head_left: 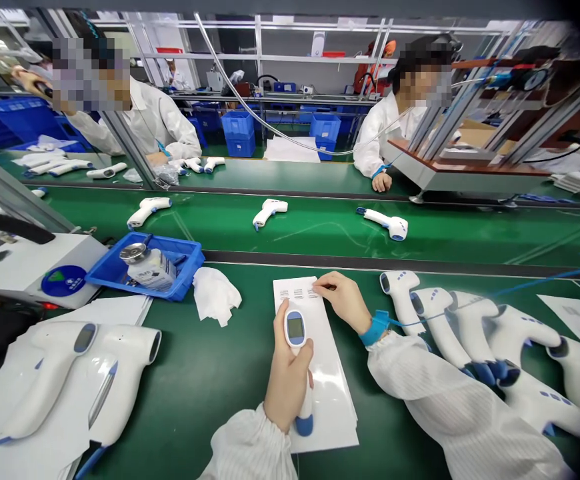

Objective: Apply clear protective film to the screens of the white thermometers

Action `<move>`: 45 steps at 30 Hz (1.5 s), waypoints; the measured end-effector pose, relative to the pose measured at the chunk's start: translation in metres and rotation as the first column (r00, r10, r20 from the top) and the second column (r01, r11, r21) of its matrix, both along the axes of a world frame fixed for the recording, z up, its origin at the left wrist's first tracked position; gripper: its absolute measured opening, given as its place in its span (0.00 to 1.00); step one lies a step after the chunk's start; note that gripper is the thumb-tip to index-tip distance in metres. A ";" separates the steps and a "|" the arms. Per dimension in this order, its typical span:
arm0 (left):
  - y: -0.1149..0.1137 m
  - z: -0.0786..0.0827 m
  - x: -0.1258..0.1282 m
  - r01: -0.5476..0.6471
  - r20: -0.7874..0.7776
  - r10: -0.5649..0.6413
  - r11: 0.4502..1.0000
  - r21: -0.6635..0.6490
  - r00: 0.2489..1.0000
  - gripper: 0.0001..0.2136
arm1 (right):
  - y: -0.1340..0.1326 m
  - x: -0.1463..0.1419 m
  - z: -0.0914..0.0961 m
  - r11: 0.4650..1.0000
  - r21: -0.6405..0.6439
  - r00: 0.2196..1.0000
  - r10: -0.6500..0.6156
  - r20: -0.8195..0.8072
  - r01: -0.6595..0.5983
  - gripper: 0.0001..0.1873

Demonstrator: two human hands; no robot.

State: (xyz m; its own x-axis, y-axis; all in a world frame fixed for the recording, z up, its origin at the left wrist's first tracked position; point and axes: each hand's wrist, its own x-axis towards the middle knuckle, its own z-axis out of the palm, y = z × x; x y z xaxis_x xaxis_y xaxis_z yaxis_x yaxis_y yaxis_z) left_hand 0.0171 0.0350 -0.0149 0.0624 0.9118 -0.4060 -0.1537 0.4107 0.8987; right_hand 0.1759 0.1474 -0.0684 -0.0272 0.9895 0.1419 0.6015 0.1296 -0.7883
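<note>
My left hand (290,373) is wrapped around a white and blue infrared thermometer (296,327), its small grey screen facing me. Under it lies a glossy white label sheet (333,393) with rows of small printed labels (297,293) near its far end. My right hand (345,300), a blue wrist strap (377,328) on its wrist, pinches at a label at the sheet's far right corner; the fingertips hide whether it has lifted. Several more thermometers (443,327) lie in a cluster to the right of this hand.
Two thermometers (125,380) and a pen (103,393) rest on papers at left. Behind them are a blue tray (183,290), a crumpled white cloth (215,293) and a white device (35,267). Thermometers lie on the green belt (320,227); two co-workers sit beyond.
</note>
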 end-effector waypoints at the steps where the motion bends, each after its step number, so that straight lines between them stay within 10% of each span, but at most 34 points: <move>1: 0.000 0.001 0.000 0.003 0.000 -0.003 1.000 -0.006 1.000 0.34 | 0.001 0.001 0.000 1.000 -0.004 1.000 0.012 0.000 -0.012 0.05; 10: -0.001 0.001 -0.001 -0.001 0.019 0.001 1.000 0.012 1.000 0.33 | 0.016 0.000 0.014 0.987 0.019 0.979 0.157 0.127 -0.161 0.04; 16: -0.002 -0.006 -0.002 0.003 0.037 -0.004 0.999 0.046 0.999 0.32 | -0.043 -0.006 0.044 0.911 0.105 0.884 0.352 0.307 -0.399 0.06; 22: 0.000 -0.009 -0.003 -0.058 0.036 0.052 0.979 0.194 0.998 0.30 | -0.091 0.002 0.091 0.677 -0.301 0.740 0.630 -0.234 -0.671 0.06; 28: -0.001 -0.002 -0.002 0.005 0.095 -0.012 0.997 0.071 0.995 0.35 | -0.066 -0.021 0.103 0.888 -0.051 0.885 0.448 -0.127 -0.456 0.07; 45: 0.000 0.001 -0.002 0.018 0.040 -0.021 0.997 0.071 0.999 0.33 | -0.042 -0.032 0.108 0.883 -0.113 0.890 0.454 -0.038 -0.455 0.06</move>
